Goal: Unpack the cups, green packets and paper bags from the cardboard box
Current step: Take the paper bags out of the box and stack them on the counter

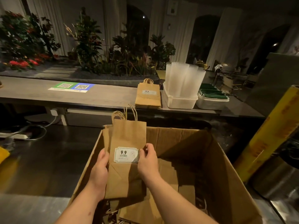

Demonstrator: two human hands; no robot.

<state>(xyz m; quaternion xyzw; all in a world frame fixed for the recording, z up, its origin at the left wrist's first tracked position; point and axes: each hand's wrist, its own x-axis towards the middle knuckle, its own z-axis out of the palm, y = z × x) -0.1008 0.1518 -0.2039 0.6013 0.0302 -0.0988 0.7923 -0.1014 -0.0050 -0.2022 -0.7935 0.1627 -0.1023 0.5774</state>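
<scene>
I hold a bundle of flat brown paper bags [127, 136] upright over the open cardboard box [215, 167]. My left hand [101, 165] grips the bundle's left edge, and my right hand [148, 157] pinches its right edge beside the white "9.9" label. More paper bags [166, 173] lie inside the box. On the counter a stack of paper bags [148, 96] lies flat. Beside it, stacked clear cups [184, 78] stand in a white tub [179, 101]. Green packets [212, 92] fill a second tub further right.
A grey counter [40, 92] with two QR-code signs [72, 87] runs across the back, plants behind it. A yellow roll [268, 135] leans at the right above a steel container [278, 180]. A power strip and cables [21, 135] lie on the dark lower surface at left.
</scene>
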